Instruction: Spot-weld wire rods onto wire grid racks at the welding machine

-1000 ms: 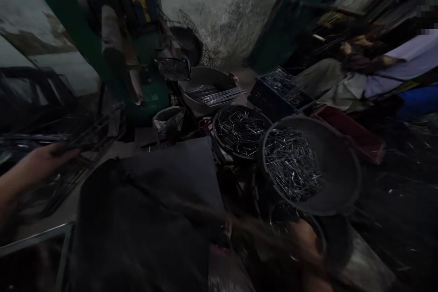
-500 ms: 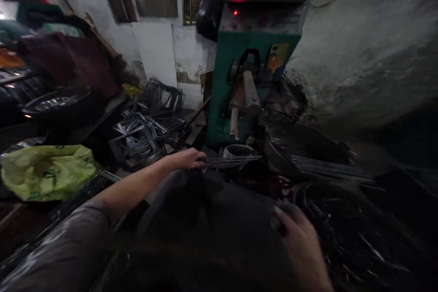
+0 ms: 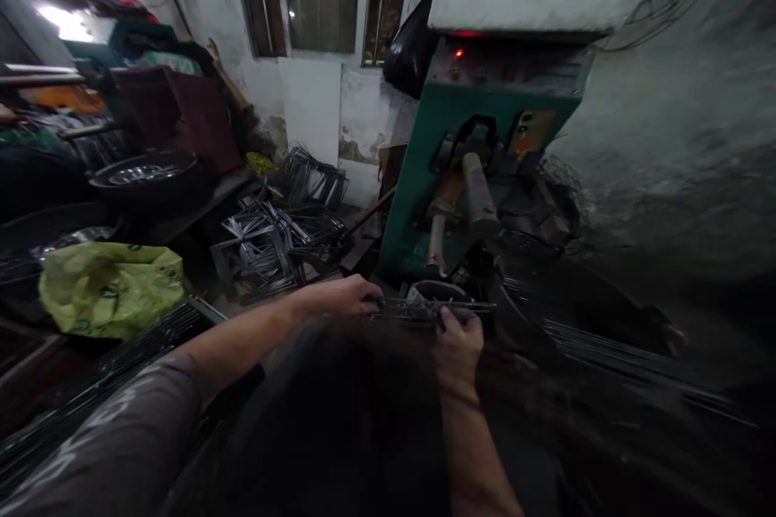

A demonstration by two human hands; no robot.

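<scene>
My left hand (image 3: 362,296) is closed round the left end of a thin metal wire frame (image 3: 397,308), held level below the machine's arms. At the frame's right part, my right hand (image 3: 461,338) has its thumb and fingers pinched on the wires. Exactly which wires each hand grips is too dark and blurred to make out. Just beyond the frame stands a green machine (image 3: 406,202) with a lit red lamp. From its front reach a thick upper metal arm (image 3: 481,198) and a lower one (image 3: 437,242).
A pile of bent wire frames (image 3: 276,238) lies on the floor left of the machine. A yellow-green bag (image 3: 112,287) is farther left, near a dark basin (image 3: 142,178) of shiny parts. On the right, straight metal rods (image 3: 618,355) lie across a dark container.
My right hand has moved left and forward from the near right onto the wire frame. My left hand still holds the frame. The camera view has shifted, moving the scene rightward.
</scene>
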